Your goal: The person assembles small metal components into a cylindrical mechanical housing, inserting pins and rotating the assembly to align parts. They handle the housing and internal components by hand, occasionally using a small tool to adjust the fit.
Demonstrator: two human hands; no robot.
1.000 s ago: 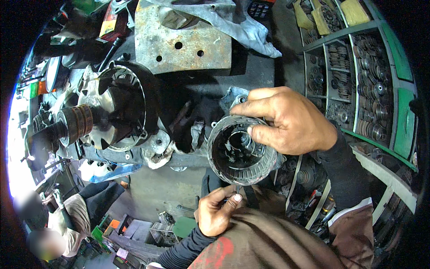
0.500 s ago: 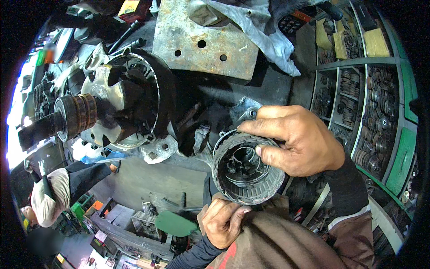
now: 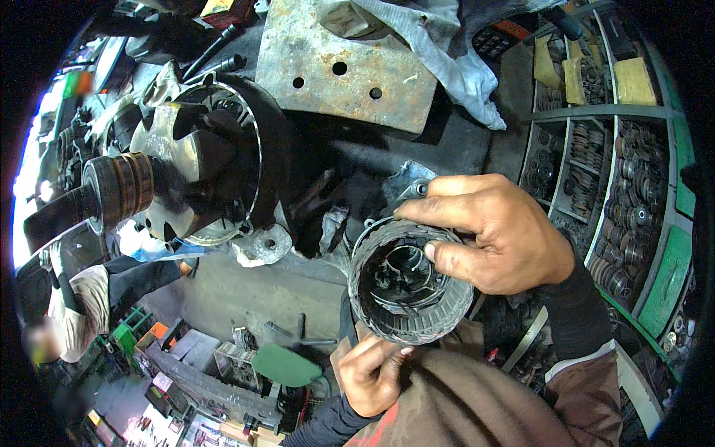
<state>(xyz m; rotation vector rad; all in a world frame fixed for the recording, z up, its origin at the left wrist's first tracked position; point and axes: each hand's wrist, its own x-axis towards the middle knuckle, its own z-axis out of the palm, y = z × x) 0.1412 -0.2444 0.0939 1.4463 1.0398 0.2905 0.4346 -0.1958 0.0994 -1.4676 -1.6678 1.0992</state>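
Between my hands stands a dark, hollow, round metal part point(image 3: 417, 325) with closely ribbed inner walls, its opening facing me. A small lug with a hole point(image 3: 421, 188) projects at its far side. My right hand point(image 3: 500, 238) is closed on the far right rim, the thumb reaching into the opening and the fingers lying along the outer edge. Below the near rim my left hand point(image 3: 370, 375) is closed, its curled fingers against the part; the part hides some of them. Inside the opening are dark, curved pieces that I cannot make out well.
A large rotor point(image 3: 175, 145) with a shaft and banded collar point(image 3: 123, 190) lies at left on the bench. Behind are a rusty plate with holes point(image 3: 339, 97) and a grey cloth point(image 3: 447, 56). Shelves of metal parts point(image 3: 625, 194) stand at right. A person point(image 3: 86, 302) is at far left.
My view has shifted slightly, so the bench and shelves sit a little differently. Both hands keep their hold on the round part, nearly unmoved. The person at far left has shifted.
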